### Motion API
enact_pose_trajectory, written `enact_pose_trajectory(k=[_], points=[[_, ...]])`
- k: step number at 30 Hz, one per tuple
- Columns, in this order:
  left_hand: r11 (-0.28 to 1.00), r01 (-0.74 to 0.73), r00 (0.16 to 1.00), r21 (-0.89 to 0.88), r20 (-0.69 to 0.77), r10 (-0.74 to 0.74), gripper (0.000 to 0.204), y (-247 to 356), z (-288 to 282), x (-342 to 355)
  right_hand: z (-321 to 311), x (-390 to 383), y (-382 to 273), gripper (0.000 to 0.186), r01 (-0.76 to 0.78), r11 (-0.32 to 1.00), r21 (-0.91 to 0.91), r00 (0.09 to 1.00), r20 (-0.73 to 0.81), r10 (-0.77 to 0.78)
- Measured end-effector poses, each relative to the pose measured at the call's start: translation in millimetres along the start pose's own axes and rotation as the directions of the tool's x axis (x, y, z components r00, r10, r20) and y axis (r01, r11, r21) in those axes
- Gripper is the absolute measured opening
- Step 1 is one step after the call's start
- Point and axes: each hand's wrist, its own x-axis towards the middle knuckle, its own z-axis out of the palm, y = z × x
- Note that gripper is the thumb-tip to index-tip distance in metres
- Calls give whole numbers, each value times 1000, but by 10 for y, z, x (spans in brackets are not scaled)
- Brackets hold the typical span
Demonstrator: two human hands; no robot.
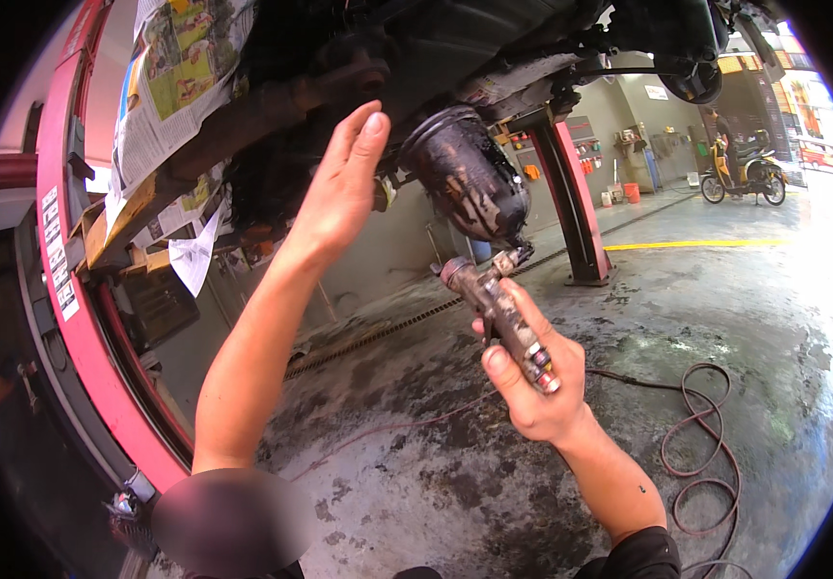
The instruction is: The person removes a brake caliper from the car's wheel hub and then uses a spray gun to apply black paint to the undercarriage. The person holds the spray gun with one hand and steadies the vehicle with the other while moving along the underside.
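My right hand (554,386) is wrapped around the handle of a paint-stained spray gun (501,307), with the thumb along its near side. A black, paint-smeared cup (470,179) sits on top of the gun, tilted, just under the raised vehicle's dark underside (416,58). To the left, my left hand (344,183) is raised with its fingers straight and close together, holding nothing. Its fingertips come near a dark, rounded underbody part (363,72); whether they touch it I cannot tell. The gun's nozzle faces left, toward the space below the vehicle.
Newspaper sheets (180,87) hang over the vehicle's left side. Red lift posts stand at left (74,261) and behind the gun (576,203). A thin hose (716,434) loops over the stained floor at right. Farther back are a motorbike (745,169) and a person (721,130).
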Motion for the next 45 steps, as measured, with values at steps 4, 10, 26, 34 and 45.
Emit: enact_pose_trajectory(k=[4,10,26,34,45], points=[[994,59,998,88,-31,-56,43,-350,-240,-142,-257,-127,117,58,-59,994,96,998,-22,62],[920,179,975,349,-189,-117,55,-909,-783,-381,-580,-55,247,59,-18,996,92,1000,23,16],[360,890,441,280,-728,-525,46,-956,-3657,-2394,-830,224,792,59,-143,884,446,987,4,158],[518,848,467,-116,-300,-832,94,-1244,-2167,-2288,-282,-48,1232,61,-123,906,405,990,-17,142],[591,651,745,-476,253,-617,105,-2894,-1462,-1852,626,-559,1941,75,-104,979,174,991,-62,116]])
